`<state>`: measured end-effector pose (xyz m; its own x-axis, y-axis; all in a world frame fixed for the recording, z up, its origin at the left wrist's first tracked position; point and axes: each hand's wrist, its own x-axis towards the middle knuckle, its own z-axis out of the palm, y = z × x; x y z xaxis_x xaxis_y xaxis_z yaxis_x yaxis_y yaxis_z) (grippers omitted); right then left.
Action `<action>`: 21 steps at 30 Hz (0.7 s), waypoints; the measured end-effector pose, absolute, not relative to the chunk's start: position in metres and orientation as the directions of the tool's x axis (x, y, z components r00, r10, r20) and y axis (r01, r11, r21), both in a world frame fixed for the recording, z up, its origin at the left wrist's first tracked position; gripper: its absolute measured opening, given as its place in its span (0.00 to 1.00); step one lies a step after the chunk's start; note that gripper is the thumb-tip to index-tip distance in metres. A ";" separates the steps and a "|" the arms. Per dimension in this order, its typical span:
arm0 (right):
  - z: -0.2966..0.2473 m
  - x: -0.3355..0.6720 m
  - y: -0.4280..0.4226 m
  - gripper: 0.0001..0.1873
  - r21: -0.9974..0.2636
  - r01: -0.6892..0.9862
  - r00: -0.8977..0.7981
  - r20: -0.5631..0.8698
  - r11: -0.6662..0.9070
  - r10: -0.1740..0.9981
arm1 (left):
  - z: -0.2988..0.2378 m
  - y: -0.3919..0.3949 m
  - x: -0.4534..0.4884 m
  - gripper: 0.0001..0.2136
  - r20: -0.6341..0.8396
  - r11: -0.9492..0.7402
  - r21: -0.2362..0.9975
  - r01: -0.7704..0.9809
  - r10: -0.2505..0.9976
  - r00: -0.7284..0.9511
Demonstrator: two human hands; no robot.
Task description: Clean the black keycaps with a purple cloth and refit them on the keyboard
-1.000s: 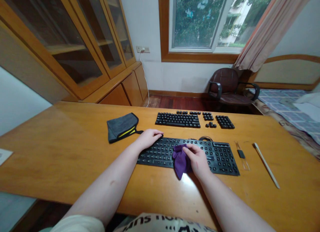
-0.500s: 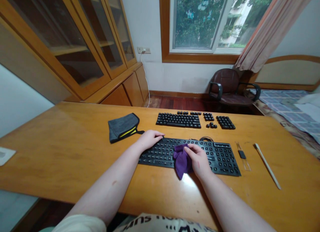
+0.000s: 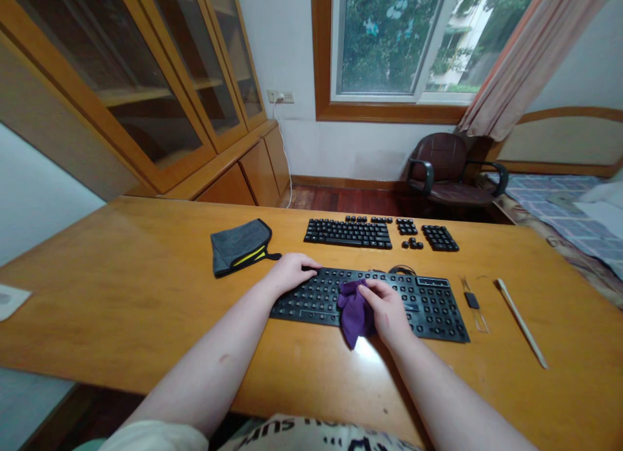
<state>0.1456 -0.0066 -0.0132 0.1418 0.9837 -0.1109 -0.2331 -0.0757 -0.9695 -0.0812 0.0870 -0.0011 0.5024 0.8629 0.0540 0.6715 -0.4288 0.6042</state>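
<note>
A black keyboard base with its keycaps taken off (image 3: 428, 305) lies on the wooden desk (image 3: 121, 295) in front of me. My right hand (image 3: 387, 311) is closed on a bunched purple cloth (image 3: 354, 311) that rests on the middle of the base. At the base's left end, my left hand (image 3: 292, 272) lies with fingers curled loosely over the upper corner and holds it. The removed black keycaps (image 3: 348, 233) are laid out in keyboard order farther back on the desk.
A folded grey cloth with yellow trim (image 3: 239, 246) lies left of the keycaps. To the right are a small black keycap puller (image 3: 470, 300) and a pale thin stick (image 3: 520, 321). A brown armchair (image 3: 445, 169) stands behind the desk, under a window.
Almost nothing differs; my right hand with the purple cloth shifted very slightly on the keyboard base, and the view drifted a little.
</note>
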 end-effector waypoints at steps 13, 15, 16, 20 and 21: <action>-0.011 0.145 -0.007 0.11 -0.976 -0.203 0.131 -0.106 -0.078 0.986 | 0.010 0.075 -0.078 0.12 0.121 -0.519 0.527 0.673 0.830 0.545; -0.010 0.146 -0.007 0.11 -0.978 -0.195 0.132 -0.101 -0.074 0.986 | 0.011 0.074 -0.078 0.11 0.147 -0.552 0.525 0.647 0.808 0.570; -0.009 0.146 -0.007 0.11 -0.979 -0.190 0.132 -0.098 -0.072 0.986 | 0.010 0.074 -0.078 0.11 0.159 -0.561 0.527 0.638 0.803 0.574; -0.008 0.145 -0.008 0.12 -0.981 -0.181 0.125 -0.099 -0.075 0.987 | 0.005 0.077 -0.078 0.10 0.148 -0.526 0.531 0.664 0.830 0.538; -0.008 0.145 -0.008 0.12 -0.981 -0.180 0.127 -0.100 -0.076 0.987 | 0.004 0.077 -0.078 0.11 0.136 -0.498 0.536 0.681 0.848 0.513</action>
